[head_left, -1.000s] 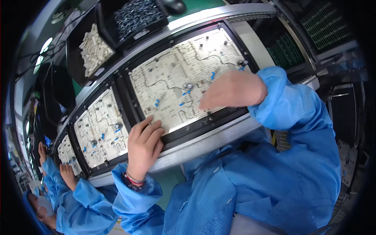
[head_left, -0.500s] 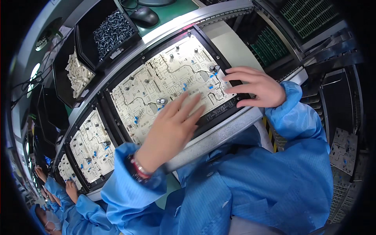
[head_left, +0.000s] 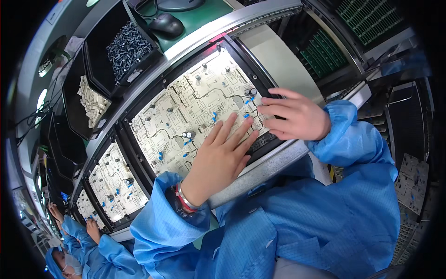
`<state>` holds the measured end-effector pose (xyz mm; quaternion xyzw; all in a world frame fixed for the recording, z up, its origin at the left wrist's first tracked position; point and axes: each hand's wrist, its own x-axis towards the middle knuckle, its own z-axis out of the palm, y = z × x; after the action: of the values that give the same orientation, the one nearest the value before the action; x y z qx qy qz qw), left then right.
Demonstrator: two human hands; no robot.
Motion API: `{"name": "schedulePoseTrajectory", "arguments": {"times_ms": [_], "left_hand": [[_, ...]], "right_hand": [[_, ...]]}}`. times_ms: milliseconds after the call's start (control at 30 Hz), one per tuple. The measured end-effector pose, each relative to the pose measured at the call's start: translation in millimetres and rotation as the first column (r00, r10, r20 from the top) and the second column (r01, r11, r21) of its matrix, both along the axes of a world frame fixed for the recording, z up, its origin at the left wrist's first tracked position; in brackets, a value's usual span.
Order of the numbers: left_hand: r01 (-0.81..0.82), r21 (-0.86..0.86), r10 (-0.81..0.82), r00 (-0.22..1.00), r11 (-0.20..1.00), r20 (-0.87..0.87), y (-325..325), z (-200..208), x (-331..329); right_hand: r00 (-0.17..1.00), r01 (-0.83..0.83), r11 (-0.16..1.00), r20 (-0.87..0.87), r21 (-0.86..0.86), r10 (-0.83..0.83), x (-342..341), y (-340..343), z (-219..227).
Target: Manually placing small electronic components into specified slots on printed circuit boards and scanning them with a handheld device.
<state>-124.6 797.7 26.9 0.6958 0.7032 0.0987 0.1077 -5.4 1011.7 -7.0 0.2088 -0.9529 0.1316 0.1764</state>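
Note:
A pale printed circuit board (head_left: 209,88) lies in a black frame (head_left: 249,69), carrying black capacitors (head_left: 187,135) and small blue components (head_left: 160,156). Over its near right part, my left hand (head_left: 220,156) is spread palm down, with nothing visible in it. The fingertips are beside some of the blue parts; whether they touch the board I cannot tell. My right hand (head_left: 297,116) reaches over the board's right edge, its fingers apart and their tips by the near right corner. No held thing shows there, though the thumb is partly hidden.
More boards (head_left: 118,181) in frames continue along the line at left. Beyond the rail stand a black bin of dark components (head_left: 127,49), a bin of white parts (head_left: 90,102) and a computer mouse (head_left: 166,24). A co-worker's hand (head_left: 93,231) is at the lower left. Board racks (head_left: 323,51) stand at right.
My left hand has moved right across the board and is less blurred. My right hand has come slightly left and nearer, lower along the board's right edge. The view has shifted a little.

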Motion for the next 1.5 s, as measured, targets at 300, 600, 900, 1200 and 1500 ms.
{"name": "schedulePoseTrajectory", "arguments": {"times_ms": [300,600,900,1200,1500], "left_hand": [[0.029,-0.038,-0.029,0.999,0.999,-0.013,-19.5,-6.9,-1.3],[0.078,0.168,-0.066,0.995,0.983,-0.076,-28.1,-14.1,-12.8],[-0.473,0.715,0.544,0.825,0.515,0.153,-64.9,55.3,-129.8],[-0.570,0.504,0.755,0.566,0.649,-0.332,-129.1,33.9,-259.3],[-0.610,0.596,0.746,0.666,0.523,0.027,-110.1,40.2,-267.3]], "right_hand": [[0.995,0.102,0.995,-0.021,0.014,-0.102,-2.9,-16.1,10.8],[0.994,-0.076,0.959,-0.099,-0.273,0.051,-122.7,-39.5,90.4],[0.977,0.145,0.887,0.077,0.438,-0.197,-301.9,-59.5,78.6],[0.999,0.036,0.950,0.010,0.311,-0.041,-321.4,-64.1,82.5],[0.991,0.027,0.981,-0.137,0.194,0.000,-323.8,-38.4,83.5]]}}
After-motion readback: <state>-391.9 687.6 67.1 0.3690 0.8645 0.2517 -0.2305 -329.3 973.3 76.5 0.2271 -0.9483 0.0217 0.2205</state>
